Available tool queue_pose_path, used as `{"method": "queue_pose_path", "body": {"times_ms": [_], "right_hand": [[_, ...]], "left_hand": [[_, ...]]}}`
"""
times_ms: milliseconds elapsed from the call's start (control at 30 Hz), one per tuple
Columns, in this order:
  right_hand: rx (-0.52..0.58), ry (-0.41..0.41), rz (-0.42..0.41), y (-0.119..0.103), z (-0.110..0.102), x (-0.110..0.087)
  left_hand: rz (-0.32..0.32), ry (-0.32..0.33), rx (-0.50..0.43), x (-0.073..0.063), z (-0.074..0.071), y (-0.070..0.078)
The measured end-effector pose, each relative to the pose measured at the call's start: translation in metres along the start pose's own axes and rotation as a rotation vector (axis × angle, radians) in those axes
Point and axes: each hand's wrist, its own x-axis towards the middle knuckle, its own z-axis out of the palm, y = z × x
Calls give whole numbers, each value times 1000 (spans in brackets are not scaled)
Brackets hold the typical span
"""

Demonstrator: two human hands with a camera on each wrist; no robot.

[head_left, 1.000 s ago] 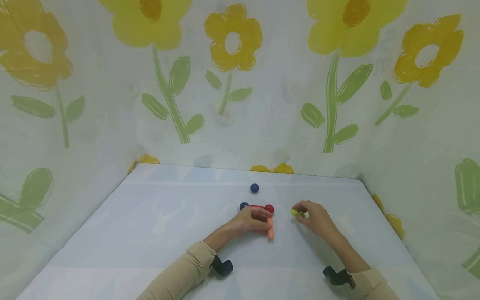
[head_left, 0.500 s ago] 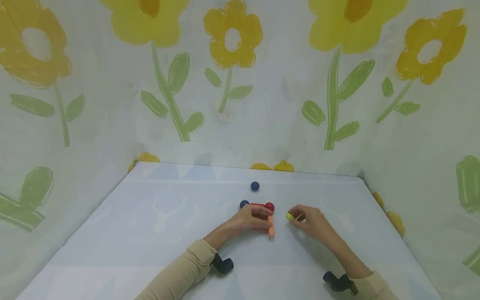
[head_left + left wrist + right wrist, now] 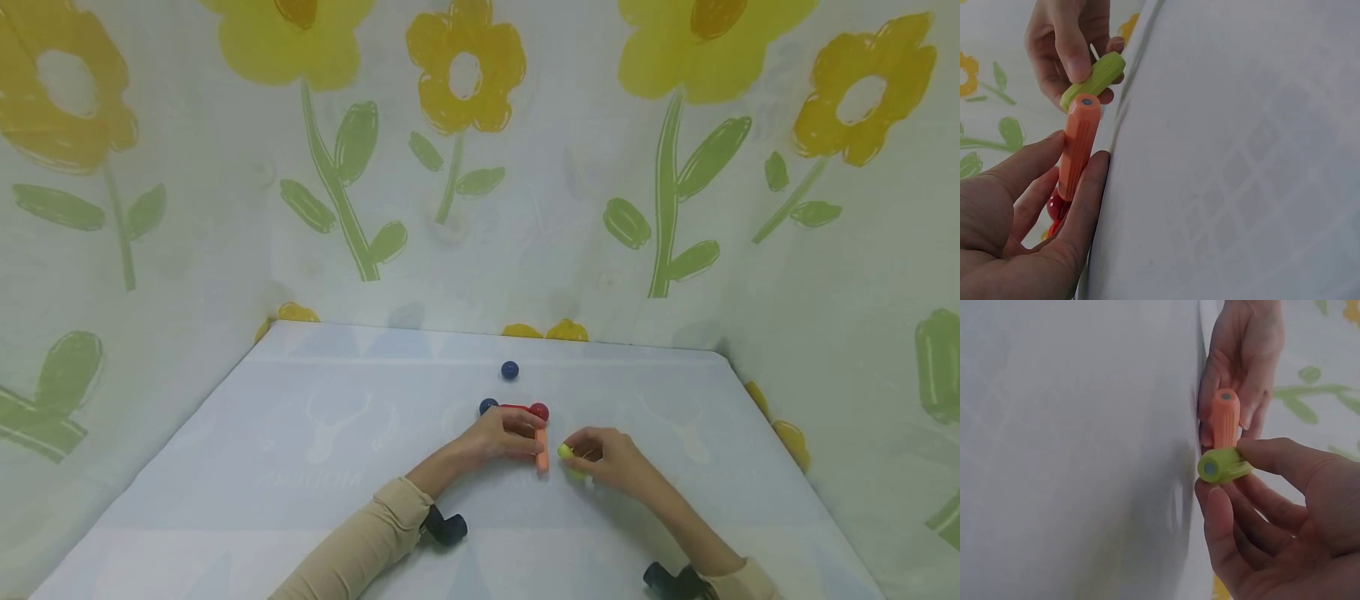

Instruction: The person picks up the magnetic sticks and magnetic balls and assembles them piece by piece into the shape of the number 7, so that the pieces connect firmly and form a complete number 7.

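Observation:
My left hand [image 3: 489, 437] pinches an orange ridged rod [image 3: 1079, 150] between thumb and fingers. The rod's far end meets a red ball [image 3: 539, 412]; a red rod [image 3: 515, 407] links that ball to a blue ball [image 3: 488, 406], partly behind my fingers. A grey disc shows in the orange rod's near end. My right hand [image 3: 617, 460] pinches a yellow-green ridged rod [image 3: 1225, 465] with a similar grey end. In the head view this rod is just right of the orange rod's near end, and in both wrist views the two rods overlap.
Another blue ball [image 3: 510, 370] lies alone farther back on the pale printed table cover [image 3: 337, 500]. Flower-printed curtains [image 3: 555, 208] stand behind the table and at both sides. A black camera mount [image 3: 446, 528] is strapped at each wrist.
My right hand has brought the yellow-green rod left and nearer to me, close to the orange rod's near end, turning it on the way. The left hand holds the orange rod in place.

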Motion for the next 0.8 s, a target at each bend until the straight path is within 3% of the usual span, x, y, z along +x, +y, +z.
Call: {"method": "queue_pose_path", "body": {"times_ms": [567,800], "right_hand": [[163,-105,133,-2,11,-10],[221,-167,114,-2,12,-15]], "left_hand": [[16,2,11,1,0,-1],[19,5,24,0,0,-1]]}}
